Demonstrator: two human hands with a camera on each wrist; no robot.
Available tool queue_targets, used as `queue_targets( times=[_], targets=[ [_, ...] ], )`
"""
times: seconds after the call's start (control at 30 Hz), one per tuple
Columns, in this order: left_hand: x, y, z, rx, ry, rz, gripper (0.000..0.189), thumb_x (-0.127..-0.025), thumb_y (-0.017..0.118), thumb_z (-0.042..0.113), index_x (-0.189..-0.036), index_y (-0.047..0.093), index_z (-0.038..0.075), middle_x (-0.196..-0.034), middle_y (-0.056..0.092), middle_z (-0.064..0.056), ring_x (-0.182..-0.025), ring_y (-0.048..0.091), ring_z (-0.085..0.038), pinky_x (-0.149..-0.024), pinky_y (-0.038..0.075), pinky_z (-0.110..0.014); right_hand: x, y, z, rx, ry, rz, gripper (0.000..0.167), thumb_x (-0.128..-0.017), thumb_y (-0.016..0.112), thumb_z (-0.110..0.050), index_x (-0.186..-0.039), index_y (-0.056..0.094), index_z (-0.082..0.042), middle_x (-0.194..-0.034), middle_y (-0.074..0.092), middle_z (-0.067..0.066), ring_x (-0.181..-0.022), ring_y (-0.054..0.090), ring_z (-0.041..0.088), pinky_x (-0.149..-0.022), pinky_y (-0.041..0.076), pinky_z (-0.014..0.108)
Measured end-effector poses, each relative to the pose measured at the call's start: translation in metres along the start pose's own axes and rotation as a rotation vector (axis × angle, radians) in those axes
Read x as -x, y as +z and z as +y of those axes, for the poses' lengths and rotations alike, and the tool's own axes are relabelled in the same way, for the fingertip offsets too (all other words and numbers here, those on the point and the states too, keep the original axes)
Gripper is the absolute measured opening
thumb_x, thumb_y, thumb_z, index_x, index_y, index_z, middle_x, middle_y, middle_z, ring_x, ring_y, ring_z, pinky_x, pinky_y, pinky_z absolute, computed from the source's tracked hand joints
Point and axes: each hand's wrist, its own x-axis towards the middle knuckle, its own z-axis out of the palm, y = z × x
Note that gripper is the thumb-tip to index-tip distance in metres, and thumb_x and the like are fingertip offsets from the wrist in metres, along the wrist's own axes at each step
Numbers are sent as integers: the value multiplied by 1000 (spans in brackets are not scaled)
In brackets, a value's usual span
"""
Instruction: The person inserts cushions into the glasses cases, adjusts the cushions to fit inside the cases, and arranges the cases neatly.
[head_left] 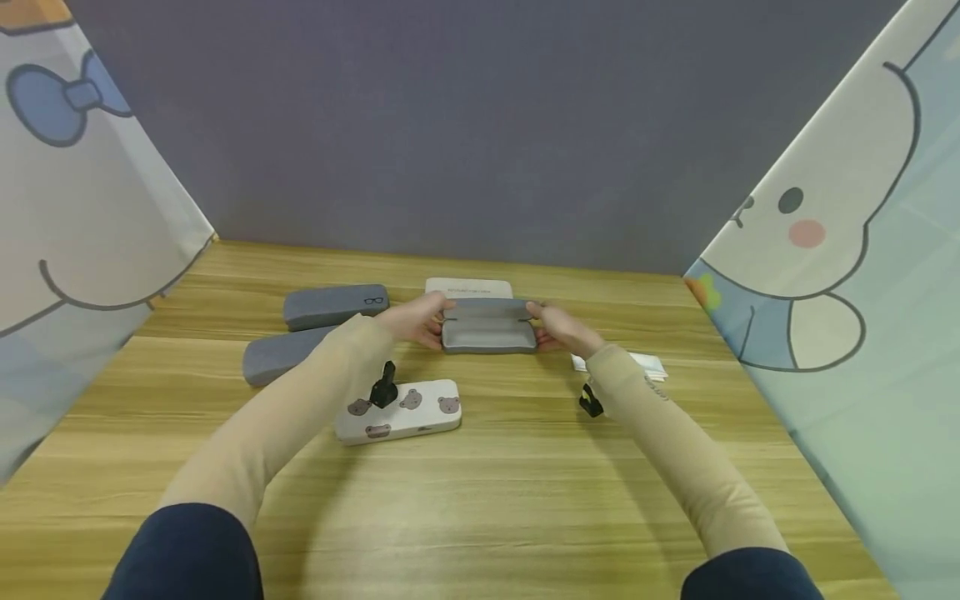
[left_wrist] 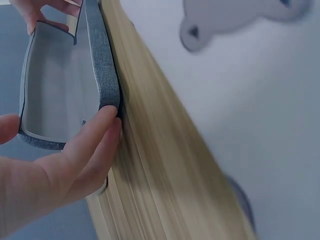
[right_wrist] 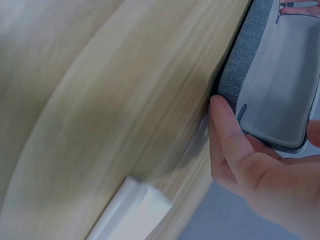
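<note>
A grey glasses case (head_left: 489,335) stands opened at the middle of the table, its smooth grey lining facing me. My left hand (head_left: 411,319) grips its left end, thumb at the lid's edge and fingers along the base. At the opposite end my right hand (head_left: 564,330) holds it the same way. In the left wrist view, the fingertips (left_wrist: 107,114) press the corner of the case's blue-grey fabric shell (left_wrist: 102,60). The right wrist view has the index fingertip (right_wrist: 220,102) at the other lower corner. The lined inside of the case (right_wrist: 280,75) shows nothing in it.
Behind the opened case lies a white case (head_left: 468,288) with small print. Two closed dark grey cases (head_left: 322,307) (head_left: 277,357) lie at left, partly behind my left arm. A white bear-patterned case (head_left: 420,421) is nearer me. White folded packets (head_left: 648,365) lie beside my right wrist.
</note>
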Motion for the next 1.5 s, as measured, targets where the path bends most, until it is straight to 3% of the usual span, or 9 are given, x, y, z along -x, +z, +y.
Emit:
queue_targets(
  times=[0.1,0.3,0.57,0.9,1.07,1.13,1.27,1.37,1.5],
  targets=[
    [0,-7,-3,0,-18,9,66,-100,36,32,-149,11,-5,-154,15,-31,-140,26,-47,-110,40,-49,0,6,-2,4,-15,-4,60,-105,27,-37,-151,11,-2,-103,41,15,-84,48,21,-87,50,37],
    [3,-17,-7,7,-44,37,66,-100,36,33,-149,13,-4,-154,15,-31,-139,28,-48,-109,40,-48,1,20,-7,-7,-14,10,59,-105,27,-38,-151,13,-3,-108,46,19,-89,50,23,-96,47,41],
    [10,-22,-9,-2,-29,48,64,-100,36,32,-148,14,-5,-153,15,-31,-139,27,-49,-108,42,-47,-1,26,-11,10,-13,23,57,-105,27,-38,-148,19,-3,-102,40,15,-85,43,23,-84,47,36],
    [14,-22,-7,-31,-34,54,66,-100,33,34,-149,14,-5,-154,15,-31,-139,28,-48,-109,41,-49,-2,25,-15,20,24,16,61,-104,27,-41,-150,21,-1,-102,43,13,-81,47,18,-89,49,37],
    [20,-24,-2,-136,-7,49,65,-101,31,38,-153,10,5,-157,11,-28,-140,25,-48,-110,39,-50,2,20,-18,50,25,-7,66,-103,27,-47,-151,20,-3,-90,44,8,-74,48,16,-94,49,40],
    [24,-24,1,-209,27,90,65,-102,29,40,-155,9,9,-160,7,-23,-143,22,-46,-113,35,-50,5,15,-19,60,-4,-15,66,-103,27,-48,-151,21,-3,-84,38,5,-72,44,15,-95,47,41],
    [37,-15,11,-311,162,299,66,-102,29,40,-155,9,7,-162,9,-16,-146,18,-39,-116,30,-51,12,-1,-24,112,-61,-1,68,-103,27,-48,-152,16,-1,-80,29,2,-71,35,15,-92,43,41],
    [48,1,24,-364,280,441,65,-102,33,40,-153,13,4,-158,19,-18,-145,22,-36,-114,31,-52,18,-15,-30,146,-68,50,69,-103,28,-46,-152,12,1,-75,31,-1,-64,35,12,-80,45,32],
    [55,24,44,-444,387,492,64,-101,37,43,-151,22,5,-153,28,-19,-140,30,-35,-110,36,-51,28,-31,-38,178,-81,105,69,-103,31,-45,-152,13,1,-64,31,-5,-59,36,9,-68,41,26]
  ],
)
